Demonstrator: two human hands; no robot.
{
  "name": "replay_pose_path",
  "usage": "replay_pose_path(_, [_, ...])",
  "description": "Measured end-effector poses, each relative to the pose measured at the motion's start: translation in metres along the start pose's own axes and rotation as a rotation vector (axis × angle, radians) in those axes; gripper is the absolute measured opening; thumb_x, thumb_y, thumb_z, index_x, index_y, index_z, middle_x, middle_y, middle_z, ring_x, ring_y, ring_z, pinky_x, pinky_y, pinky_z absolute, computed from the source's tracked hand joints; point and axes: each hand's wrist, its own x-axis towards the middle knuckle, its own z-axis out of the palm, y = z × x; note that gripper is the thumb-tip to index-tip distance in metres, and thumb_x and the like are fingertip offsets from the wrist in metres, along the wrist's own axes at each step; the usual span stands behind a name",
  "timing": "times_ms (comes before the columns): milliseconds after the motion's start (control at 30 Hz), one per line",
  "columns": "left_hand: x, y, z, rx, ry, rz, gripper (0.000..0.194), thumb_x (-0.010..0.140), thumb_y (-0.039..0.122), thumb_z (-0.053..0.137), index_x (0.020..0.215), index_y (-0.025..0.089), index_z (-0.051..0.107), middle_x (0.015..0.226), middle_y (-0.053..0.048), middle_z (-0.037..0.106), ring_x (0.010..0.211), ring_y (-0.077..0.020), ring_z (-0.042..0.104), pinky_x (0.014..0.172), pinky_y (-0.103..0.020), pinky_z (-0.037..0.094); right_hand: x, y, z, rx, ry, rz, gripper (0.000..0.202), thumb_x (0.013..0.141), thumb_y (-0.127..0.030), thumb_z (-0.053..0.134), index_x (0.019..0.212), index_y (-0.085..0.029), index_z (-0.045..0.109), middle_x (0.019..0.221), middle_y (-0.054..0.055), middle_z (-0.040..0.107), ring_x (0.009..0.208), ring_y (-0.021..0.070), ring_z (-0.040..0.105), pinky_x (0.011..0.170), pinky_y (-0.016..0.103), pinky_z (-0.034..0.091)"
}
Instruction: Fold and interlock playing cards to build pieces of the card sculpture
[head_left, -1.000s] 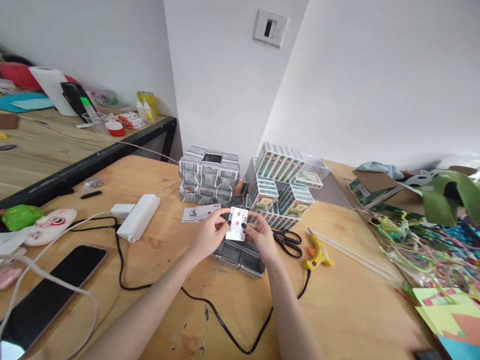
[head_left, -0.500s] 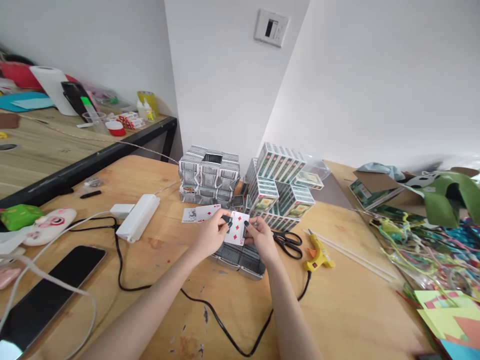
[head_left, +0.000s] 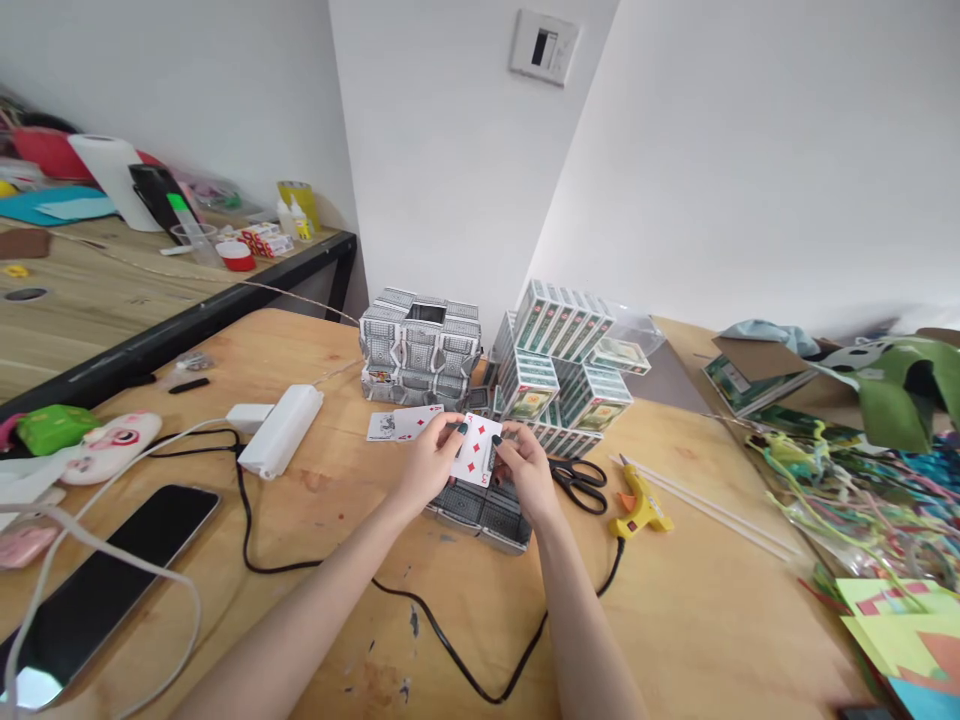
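The left hand (head_left: 427, 465) and right hand (head_left: 528, 474) pinch one card (head_left: 475, 452), fingers nearly closed. Gentle, even pinches near its edges should help stop bad creases.

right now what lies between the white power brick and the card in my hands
From the white power brick: bare tabletop, then loose face-up cards, then your left hand, pinching the held card. The head view shows this.

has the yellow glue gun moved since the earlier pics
No. The yellow glue gun still lies just right of the black scissors, as before; the whole view has only shifted slightly.
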Motion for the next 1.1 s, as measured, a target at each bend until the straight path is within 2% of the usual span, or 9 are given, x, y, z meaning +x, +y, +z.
replay_pose_path(67, [-0.0006,0.0015,-0.0012,0.000,-0.009,-0.061,0.022,0.080,0.031,0.045,0.099,0.020,0.050,0.057,0.005,0.050,0.034,-0.0066,0.038,0.031,-0.017,0.029,-0.0003,0.0001,0.0004,-0.035,-0.001,0.013,0.027,0.071,-0.036,0.059,0.089,-0.021,0.047,0.054,-0.006,0.052,0.042,0.0075,0.047,0.032,0.014,0.030])
replay_pose_path(167, [-0.0015,0.0029,-0.0016,0.011,-0.019,-0.085,0.020,0.080,0.030,0.044,0.098,0.021,0.049,0.056,0.006,0.046,0.031,-0.0054,0.036,0.029,-0.016,0.027,-0.0014,-0.0010,0.0011,-0.049,0.002,0.043,0.028,0.071,-0.038,0.060,0.088,-0.021,0.047,0.056,-0.005,0.051,0.045,0.0083,0.048,0.029,0.012,0.030])
replay_pose_path(400, [-0.0020,0.0041,-0.0008,0.033,-0.042,-0.108,0.018,0.081,0.025,0.042,0.098,0.021,0.045,0.061,0.006,0.050,0.030,-0.0044,0.038,0.030,-0.016,0.028,-0.0026,-0.0033,0.0014,0.051,-0.085,0.136,0.032,0.070,-0.043,0.061,0.089,-0.023,0.044,0.066,-0.003,0.055,0.050,0.0098,0.054,0.037,0.020,0.048])
replay_pose_path(600, [-0.0013,0.0008,-0.0006,-0.009,-0.055,-0.111,0.014,0.079,0.025,0.043,0.091,0.021,0.044,0.060,0.005,0.051,0.033,-0.0069,0.041,0.030,-0.017,0.028,-0.0018,-0.0008,-0.0011,0.044,-0.066,0.108,0.029,0.070,-0.040,0.062,0.084,-0.023,0.043,0.059,-0.006,0.053,0.046,0.0085,0.051,0.038,0.021,0.048])
replay_pose_path(767, [0.0008,-0.0022,-0.0006,-0.044,-0.037,-0.061,0.008,0.076,0.022,0.046,0.083,0.018,0.046,0.059,0.005,0.051,0.042,-0.0078,0.046,0.038,-0.017,0.034,-0.0014,0.0002,-0.0015,0.012,-0.052,0.061,0.027,0.070,-0.039,0.061,0.083,-0.022,0.047,0.058,-0.005,0.057,0.049,0.0109,0.055,0.041,0.021,0.047])
replay_pose_path(967, [0.0005,0.0001,-0.0028,-0.016,-0.071,-0.005,0.031,0.076,0.018,0.045,0.106,0.019,0.047,0.063,0.004,0.055,0.050,-0.0089,0.049,0.048,-0.019,0.038,-0.0016,-0.0002,-0.0012,0.000,-0.038,0.056,0.027,0.071,-0.039,0.060,0.088,-0.022,0.049,0.063,-0.003,0.061,0.051,0.0125,0.057,0.044,0.022,0.046])
replay_pose_path(1100, [-0.0007,0.0006,-0.0033,-0.010,-0.087,-0.011,0.028,0.076,0.018,0.044,0.104,0.020,0.048,0.062,0.004,0.055,0.052,-0.0094,0.050,0.050,-0.019,0.038,-0.0011,0.0001,-0.0019,-0.029,-0.026,0.055,0.026,0.070,-0.037,0.060,0.089,-0.022,0.051,0.064,-0.002,0.062,0.051,0.0124,0.056,0.045,0.022,0.045])
